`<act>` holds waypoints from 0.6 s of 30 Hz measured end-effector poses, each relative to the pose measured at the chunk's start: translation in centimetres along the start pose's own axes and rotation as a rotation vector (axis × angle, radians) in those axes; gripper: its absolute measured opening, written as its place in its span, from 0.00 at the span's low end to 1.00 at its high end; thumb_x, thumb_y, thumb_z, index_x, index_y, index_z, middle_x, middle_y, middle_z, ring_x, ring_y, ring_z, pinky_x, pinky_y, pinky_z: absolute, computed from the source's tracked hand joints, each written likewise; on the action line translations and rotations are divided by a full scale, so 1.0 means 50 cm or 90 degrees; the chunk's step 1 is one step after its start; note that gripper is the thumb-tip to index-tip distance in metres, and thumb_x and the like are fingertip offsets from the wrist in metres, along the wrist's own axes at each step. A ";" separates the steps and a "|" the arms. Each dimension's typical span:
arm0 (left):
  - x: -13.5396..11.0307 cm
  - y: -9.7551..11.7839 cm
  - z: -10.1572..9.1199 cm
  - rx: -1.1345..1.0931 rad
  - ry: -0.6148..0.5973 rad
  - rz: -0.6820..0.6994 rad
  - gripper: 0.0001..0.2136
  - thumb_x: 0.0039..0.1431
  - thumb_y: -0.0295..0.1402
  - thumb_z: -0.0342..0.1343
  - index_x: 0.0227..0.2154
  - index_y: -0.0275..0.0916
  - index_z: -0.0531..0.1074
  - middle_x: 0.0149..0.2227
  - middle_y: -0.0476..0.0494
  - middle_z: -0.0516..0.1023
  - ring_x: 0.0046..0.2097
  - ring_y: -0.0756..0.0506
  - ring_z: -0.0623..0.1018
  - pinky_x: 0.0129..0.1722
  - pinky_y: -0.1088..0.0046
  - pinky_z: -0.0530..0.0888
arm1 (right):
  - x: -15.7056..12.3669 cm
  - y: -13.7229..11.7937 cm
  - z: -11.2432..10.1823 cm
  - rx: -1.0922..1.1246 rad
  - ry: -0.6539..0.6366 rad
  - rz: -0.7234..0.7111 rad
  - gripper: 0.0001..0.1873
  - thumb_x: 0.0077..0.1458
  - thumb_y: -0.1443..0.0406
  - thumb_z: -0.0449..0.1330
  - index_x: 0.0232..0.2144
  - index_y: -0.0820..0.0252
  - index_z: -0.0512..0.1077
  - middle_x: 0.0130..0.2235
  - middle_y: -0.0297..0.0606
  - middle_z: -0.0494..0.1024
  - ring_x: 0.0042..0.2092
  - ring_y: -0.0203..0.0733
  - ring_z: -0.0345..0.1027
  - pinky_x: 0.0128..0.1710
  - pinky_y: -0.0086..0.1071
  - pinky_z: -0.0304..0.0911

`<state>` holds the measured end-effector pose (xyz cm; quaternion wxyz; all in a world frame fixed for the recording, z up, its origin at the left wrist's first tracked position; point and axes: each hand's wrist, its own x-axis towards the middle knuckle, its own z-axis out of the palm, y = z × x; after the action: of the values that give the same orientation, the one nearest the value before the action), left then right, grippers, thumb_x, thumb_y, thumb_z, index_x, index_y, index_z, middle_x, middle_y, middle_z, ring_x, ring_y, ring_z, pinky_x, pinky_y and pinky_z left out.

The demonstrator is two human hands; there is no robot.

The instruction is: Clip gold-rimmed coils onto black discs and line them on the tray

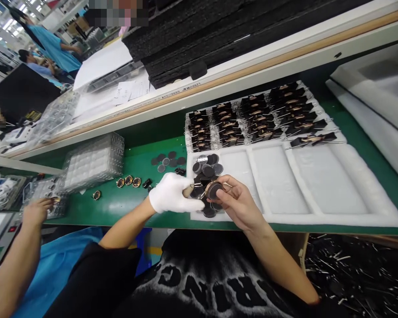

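My left hand (pixel 170 194), in a white glove, is closed on a binder clip (pixel 198 185) with silver wire handles. The clip reaches against a round gold-rimmed part (pixel 213 191) with a dark disc face. Bare fingers of my right hand (pixel 241 204) pinch that part by its edge and face. Beneath and behind both hands lies a pile of black discs (pixel 208 170) in the left compartment of a white foam tray (pixel 281 152). My hands cover some of the discs and part of the clip.
Rows of clipped gold parts (pixel 258 117) fill the tray's far side. Left lie loose discs (pixel 173 162), gold-rimmed rings (pixel 128 180) and stacked clear trays (pixel 94 157). A co-worker's hand (pixel 36 212) works at far left. A shelf edge (pixel 182 95) crosses above; a bin of clips (pixel 358 269) stands lower right.
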<state>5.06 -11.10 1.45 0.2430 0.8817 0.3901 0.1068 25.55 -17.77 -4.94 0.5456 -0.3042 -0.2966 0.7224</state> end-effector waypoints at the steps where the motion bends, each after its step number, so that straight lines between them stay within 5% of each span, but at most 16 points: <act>1: 0.002 -0.003 0.004 -0.022 -0.010 0.010 0.25 0.47 0.46 0.62 0.17 0.41 0.51 0.17 0.58 0.49 0.22 0.54 0.49 0.23 0.72 0.51 | 0.002 -0.002 0.002 0.004 -0.003 0.010 0.20 0.54 0.53 0.73 0.39 0.54 0.70 0.38 0.36 0.83 0.36 0.42 0.80 0.40 0.40 0.81; 15: -0.049 -0.041 0.025 -0.072 0.109 -0.071 0.23 0.52 0.46 0.56 0.17 0.42 0.49 0.15 0.56 0.48 0.20 0.54 0.50 0.22 0.71 0.51 | 0.043 0.008 0.056 -0.072 -0.010 0.088 0.21 0.52 0.52 0.74 0.38 0.53 0.69 0.36 0.36 0.84 0.32 0.40 0.78 0.34 0.35 0.79; 18: -0.064 -0.058 0.017 -0.072 0.120 -0.103 0.21 0.55 0.44 0.52 0.17 0.42 0.48 0.16 0.55 0.49 0.21 0.53 0.51 0.23 0.71 0.51 | 0.053 -0.004 0.057 -0.116 -0.011 0.080 0.18 0.53 0.54 0.74 0.38 0.53 0.71 0.43 0.40 0.84 0.31 0.38 0.76 0.31 0.33 0.76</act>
<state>1.39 -12.12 -0.78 0.2620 0.8184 0.4743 0.1913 22.89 -15.42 -3.29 0.4668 -0.3644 -0.3457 0.7278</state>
